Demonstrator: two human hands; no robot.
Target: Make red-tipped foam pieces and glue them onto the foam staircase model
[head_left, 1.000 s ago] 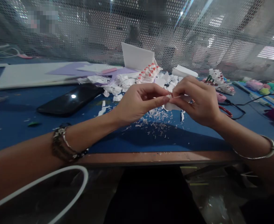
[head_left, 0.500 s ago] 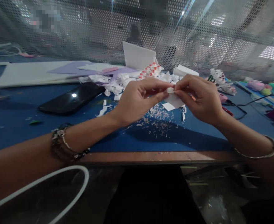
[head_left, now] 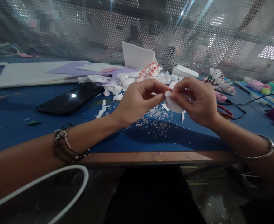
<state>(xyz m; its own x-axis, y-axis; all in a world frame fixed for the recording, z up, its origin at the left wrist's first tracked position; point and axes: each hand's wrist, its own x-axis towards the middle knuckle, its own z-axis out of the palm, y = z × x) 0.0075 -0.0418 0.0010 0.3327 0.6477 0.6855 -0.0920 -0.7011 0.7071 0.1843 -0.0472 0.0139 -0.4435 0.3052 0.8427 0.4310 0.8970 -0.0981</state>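
Observation:
A small white piece of paper (head_left: 173,104) is pinched between my two hands above the table. My left hand (head_left: 140,101) grips its left edge with thumb and fingertips. On the other side, my right hand (head_left: 195,101) has its thumb and index finger closed on the paper's upper part. The fingertips of both hands nearly meet, and the right fingers hide part of the sheet. Below lie fine paper shreds (head_left: 158,119) on the blue table top. Behind the hands are crumpled white paper scraps (head_left: 120,82) and a white cluster with red tips (head_left: 149,71).
A black phone (head_left: 71,99) lies to the left, before white and purple sheets (head_left: 22,74). Red-handled scissors (head_left: 225,111), a pink tool (head_left: 220,95) with a black cord and colourful pompoms (head_left: 256,85) are at right. A perforated metal screen (head_left: 92,37) stands behind. A white tube (head_left: 85,177) curves at lower left.
The paper has turned and shows a broader, rounded face below the fingers. My right hand has shifted slightly left and down, uncovering more of the red handles.

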